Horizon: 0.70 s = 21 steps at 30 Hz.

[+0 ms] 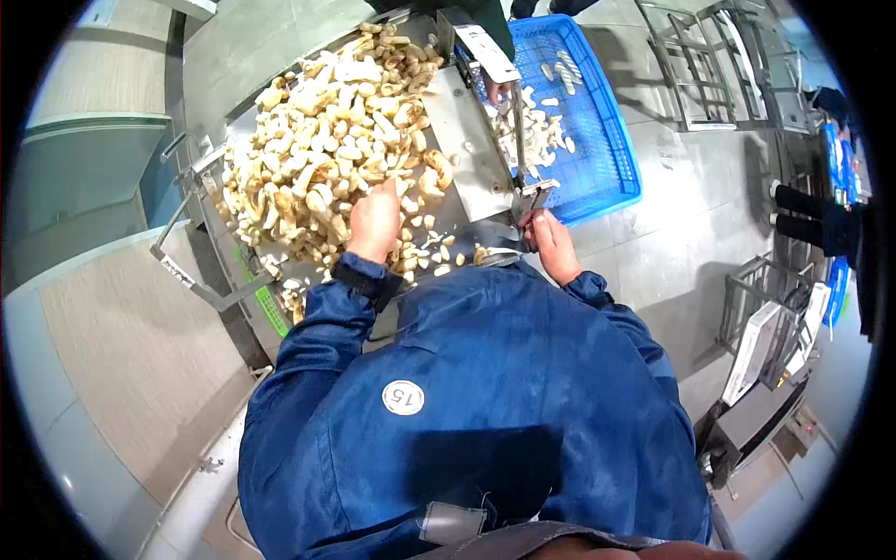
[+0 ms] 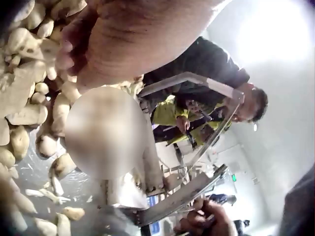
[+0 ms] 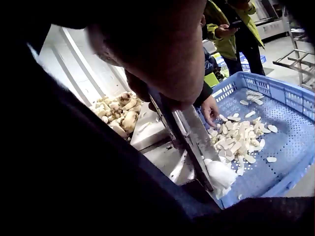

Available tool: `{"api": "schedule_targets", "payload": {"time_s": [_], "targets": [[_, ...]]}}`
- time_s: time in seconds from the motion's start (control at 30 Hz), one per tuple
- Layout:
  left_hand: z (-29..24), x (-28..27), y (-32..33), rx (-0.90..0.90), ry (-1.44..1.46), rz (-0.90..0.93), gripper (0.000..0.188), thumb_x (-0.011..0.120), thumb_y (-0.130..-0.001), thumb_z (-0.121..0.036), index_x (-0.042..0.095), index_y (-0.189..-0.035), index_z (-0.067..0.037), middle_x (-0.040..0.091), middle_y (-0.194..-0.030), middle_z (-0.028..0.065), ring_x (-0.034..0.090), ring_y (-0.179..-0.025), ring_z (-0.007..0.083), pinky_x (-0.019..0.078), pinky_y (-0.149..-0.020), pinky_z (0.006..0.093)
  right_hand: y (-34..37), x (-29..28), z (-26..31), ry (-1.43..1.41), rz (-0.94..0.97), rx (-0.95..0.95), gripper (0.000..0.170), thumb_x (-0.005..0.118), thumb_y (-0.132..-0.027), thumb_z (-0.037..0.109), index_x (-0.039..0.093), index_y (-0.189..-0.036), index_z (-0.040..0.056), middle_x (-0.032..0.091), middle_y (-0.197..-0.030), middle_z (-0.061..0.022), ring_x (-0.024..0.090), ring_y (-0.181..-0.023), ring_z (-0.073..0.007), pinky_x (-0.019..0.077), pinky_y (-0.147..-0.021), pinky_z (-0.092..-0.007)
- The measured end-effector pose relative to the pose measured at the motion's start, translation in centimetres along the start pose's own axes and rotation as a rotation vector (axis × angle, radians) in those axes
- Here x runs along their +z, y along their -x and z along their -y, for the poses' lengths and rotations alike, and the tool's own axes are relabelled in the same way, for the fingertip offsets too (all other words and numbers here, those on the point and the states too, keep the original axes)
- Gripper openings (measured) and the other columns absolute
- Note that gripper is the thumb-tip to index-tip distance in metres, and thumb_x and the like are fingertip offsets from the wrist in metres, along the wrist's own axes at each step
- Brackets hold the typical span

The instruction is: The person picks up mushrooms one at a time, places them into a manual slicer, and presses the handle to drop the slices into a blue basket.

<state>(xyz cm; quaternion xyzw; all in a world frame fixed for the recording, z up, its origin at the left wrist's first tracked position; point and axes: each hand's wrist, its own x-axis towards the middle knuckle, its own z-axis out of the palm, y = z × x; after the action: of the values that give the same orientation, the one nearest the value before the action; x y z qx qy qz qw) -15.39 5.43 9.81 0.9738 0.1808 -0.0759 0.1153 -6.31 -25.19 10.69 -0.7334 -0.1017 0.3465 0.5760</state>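
My left hand (image 1: 376,222) (image 2: 142,37) is at the near edge of a large heap of pale mushrooms (image 1: 327,140) (image 2: 29,110). Its fingers bend down among the pieces; whether they grip one is hidden. At the near end of the metal cutter with a long hinged bar (image 1: 519,140) (image 3: 184,142), my right hand (image 1: 553,245) (image 3: 162,59) grips the bar's handle. Beyond the bar, cut pale slices (image 1: 537,131) (image 3: 238,140) lie in a blue crate (image 1: 611,154) (image 3: 290,101). A white piece (image 3: 220,173) rests against the cutter's side in the right wrist view.
Another person's hand (image 3: 210,109) reaches to the slices from across the cutter. Small scraps (image 1: 434,252) lie on the metal surface near my body. A metal frame (image 1: 191,219) stands left of the heap, with a green basket edge (image 1: 272,310) nearby. Metal racks stand at right.
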Motion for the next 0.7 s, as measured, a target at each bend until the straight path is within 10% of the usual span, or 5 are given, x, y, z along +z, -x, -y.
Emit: {"api": "schedule_targets", "payload": {"time_s": [0.17, 0.4, 0.7], "targets": [[-0.7, 1.9, -1.6, 0.035, -0.235, -0.02, 0.007, 0.052, -0.085, -0.007, 0.056, -0.09, -0.005, 0.064, -0.074, 0.0101, 0.068, -0.066, 0.0273, 0.0541, -0.054, 0.036, 0.0, 0.0, -0.3, -0.031, -0.006, 0.018, 0.032, 0.036, -0.103, 0.028, 0.056, -0.096, 0.004, 0.046, -0.074, 0.0016, 0.041, -0.065, -0.0076, 0.0365, -0.06, -0.0239], [-2.3, -2.5, -1.0, 0.044, 0.058, -0.113, 0.022, 0.063, -0.08, -0.013, 0.053, -0.098, -0.005, 0.057, -0.091, 0.014, 0.058, -0.095, 0.0318, 0.0517, -0.071, 0.0456, 0.0, 0.1, -0.7, 0.01, -0.041, -0.036, 0.032, 0.036, -0.103, 0.027, 0.057, -0.096, 0.004, 0.048, -0.074, -0.0001, 0.044, -0.066, -0.0089, 0.0394, -0.062, -0.0257], [-8.3, 0.4, -11.4, 0.036, 0.632, -0.119, 0.036, 0.069, -0.076, -0.014, 0.056, -0.108, -0.005, 0.064, -0.093, 0.0206, 0.063, -0.084, 0.0359, 0.05, -0.069, 0.0442, -0.1, 0.0, -1.2, 0.041, -0.025, -0.005, 0.033, 0.035, -0.103, 0.027, 0.057, -0.096, 0.0035, 0.051, -0.076, -0.0017, 0.047, -0.07, -0.0128, 0.0418, -0.067, -0.0285]]}}
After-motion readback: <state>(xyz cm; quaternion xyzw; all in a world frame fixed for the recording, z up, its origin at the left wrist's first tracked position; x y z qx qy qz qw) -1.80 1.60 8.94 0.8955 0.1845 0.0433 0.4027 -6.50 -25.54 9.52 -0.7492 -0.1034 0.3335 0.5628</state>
